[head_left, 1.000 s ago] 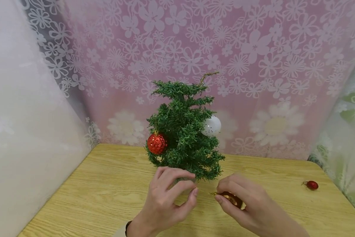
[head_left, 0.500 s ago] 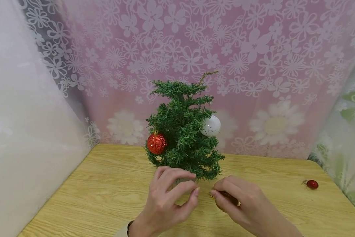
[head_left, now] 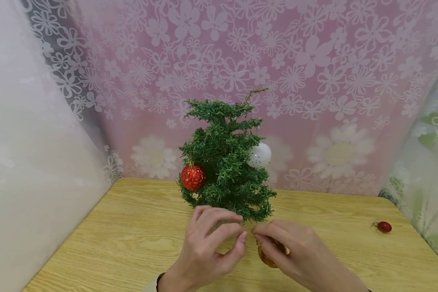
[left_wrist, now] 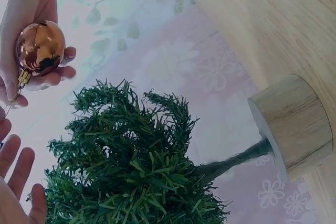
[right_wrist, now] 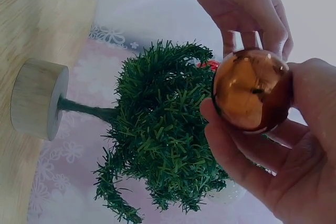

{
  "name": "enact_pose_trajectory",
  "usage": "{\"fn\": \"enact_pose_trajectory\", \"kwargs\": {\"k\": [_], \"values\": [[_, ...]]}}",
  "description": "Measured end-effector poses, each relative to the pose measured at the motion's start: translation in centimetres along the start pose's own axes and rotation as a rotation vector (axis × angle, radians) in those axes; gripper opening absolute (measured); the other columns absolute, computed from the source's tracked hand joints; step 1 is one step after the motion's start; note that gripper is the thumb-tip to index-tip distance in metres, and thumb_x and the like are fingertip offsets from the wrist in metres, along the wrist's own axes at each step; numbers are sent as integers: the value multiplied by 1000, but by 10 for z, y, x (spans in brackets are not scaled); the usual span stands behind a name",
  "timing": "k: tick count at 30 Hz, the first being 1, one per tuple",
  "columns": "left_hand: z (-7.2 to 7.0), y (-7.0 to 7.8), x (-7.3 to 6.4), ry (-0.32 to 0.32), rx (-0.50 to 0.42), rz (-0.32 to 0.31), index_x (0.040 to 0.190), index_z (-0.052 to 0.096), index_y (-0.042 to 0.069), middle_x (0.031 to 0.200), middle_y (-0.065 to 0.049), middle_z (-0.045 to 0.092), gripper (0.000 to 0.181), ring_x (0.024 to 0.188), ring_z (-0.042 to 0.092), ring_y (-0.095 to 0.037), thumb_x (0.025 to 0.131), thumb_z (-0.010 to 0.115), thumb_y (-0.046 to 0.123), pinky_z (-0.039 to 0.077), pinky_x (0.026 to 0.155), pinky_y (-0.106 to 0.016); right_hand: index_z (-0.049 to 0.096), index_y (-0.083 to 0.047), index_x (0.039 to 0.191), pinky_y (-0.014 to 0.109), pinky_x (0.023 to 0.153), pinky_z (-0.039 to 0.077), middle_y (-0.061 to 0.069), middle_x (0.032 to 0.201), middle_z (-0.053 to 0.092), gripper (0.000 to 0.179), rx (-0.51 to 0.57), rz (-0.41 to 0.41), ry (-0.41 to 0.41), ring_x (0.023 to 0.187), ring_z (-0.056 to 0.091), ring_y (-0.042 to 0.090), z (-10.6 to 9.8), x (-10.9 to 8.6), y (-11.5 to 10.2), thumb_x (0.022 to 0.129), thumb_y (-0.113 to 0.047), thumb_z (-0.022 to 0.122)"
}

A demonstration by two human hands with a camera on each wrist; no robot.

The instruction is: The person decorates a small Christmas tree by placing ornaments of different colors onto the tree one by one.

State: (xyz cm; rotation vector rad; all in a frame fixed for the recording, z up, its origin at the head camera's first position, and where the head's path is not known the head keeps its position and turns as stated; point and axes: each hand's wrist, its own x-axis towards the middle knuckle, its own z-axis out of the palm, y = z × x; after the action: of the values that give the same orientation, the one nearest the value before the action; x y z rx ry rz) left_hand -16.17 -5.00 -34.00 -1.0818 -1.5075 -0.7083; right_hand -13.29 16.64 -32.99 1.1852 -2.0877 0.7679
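Observation:
My right hand (head_left: 295, 253) holds a shiny gold Christmas ball (right_wrist: 252, 90), with the ball lying against the palm and curled fingers. Its thumb and index fingertips are at the gold cap (left_wrist: 24, 77) and the thin thread (left_wrist: 8, 108) above it. Close by, my left hand (head_left: 211, 243) pinches the end of that thread between thumb and index finger; its other fingers are bent loosely. Just behind both hands stands a small green Christmas tree (head_left: 226, 154). A red ball (head_left: 193, 177) hangs on its left and a white ball (head_left: 259, 155) on its right.
The tree stands on a round wooden base (right_wrist: 39, 98) on the wood-grain table (head_left: 113, 235). A small dark red ornament (head_left: 385, 227) lies near the right edge. A flowered pink curtain (head_left: 295, 101) hangs behind, and a pale sheet (head_left: 39, 162) on the left.
My right hand has moved left toward the left fingertips, its fingers now at the cap and thread. More of the gold ball shows below them. The left hand is almost still.

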Motion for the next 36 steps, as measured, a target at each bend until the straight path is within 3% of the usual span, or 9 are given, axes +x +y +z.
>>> {"fn": "enact_pose_trajectory", "kwargs": {"k": [7, 14, 24, 29, 36], "values": [[-8, -5, 4, -11, 1, -37, 82, 70, 15, 96, -5, 71, 21, 88, 67, -17, 98, 58, 19, 45, 78, -30, 73, -17, 106, 9, 67, 51, -2, 99, 75, 24, 22, 32, 70, 80, 69, 4, 3, 12, -3, 107, -27, 51], [-23, -16, 14, -5, 26, -85, 83, 70, 13, 99, -8, 71, 20, 88, 67, -20, 98, 59, 19, 45, 79, -35, 72, -15, 102, 7, 61, 45, -3, 96, 72, 25, 3, 17, 138, 71, 58, -1, 8, 33, -4, 107, -28, 51], [-35, -26, 23, -72, 4, -322, 93, 72, 10, 107, -8, 70, 16, 98, 66, -24, 101, 64, 22, 51, 87, -35, 74, -10, 105, 10, 55, 41, -3, 88, 74, 24, 5, 63, 187, 62, 55, -2, 15, 58, -1, 106, -27, 56], [-34, -31, 30, -93, -10, -428, 96, 74, 9, 107, -7, 70, 4, 99, 67, -20, 94, 71, 11, 56, 84, -35, 73, -10, 106, 11, 53, 43, -4, 82, 73, 11, -16, 50, 242, 59, 56, -3, 20, 69, 2, 100, -10, 64], [-31, -37, 33, -97, 3, -495, 97, 74, 10, 108, -5, 70, 5, 91, 66, -16, 95, 70, 10, 56, 74, -31, 72, -9, 104, 11, 51, 41, -5, 75, 71, 16, -18, 94, 263, 53, 51, -5, 25, 80, 5, 93, 2, 68]]}}
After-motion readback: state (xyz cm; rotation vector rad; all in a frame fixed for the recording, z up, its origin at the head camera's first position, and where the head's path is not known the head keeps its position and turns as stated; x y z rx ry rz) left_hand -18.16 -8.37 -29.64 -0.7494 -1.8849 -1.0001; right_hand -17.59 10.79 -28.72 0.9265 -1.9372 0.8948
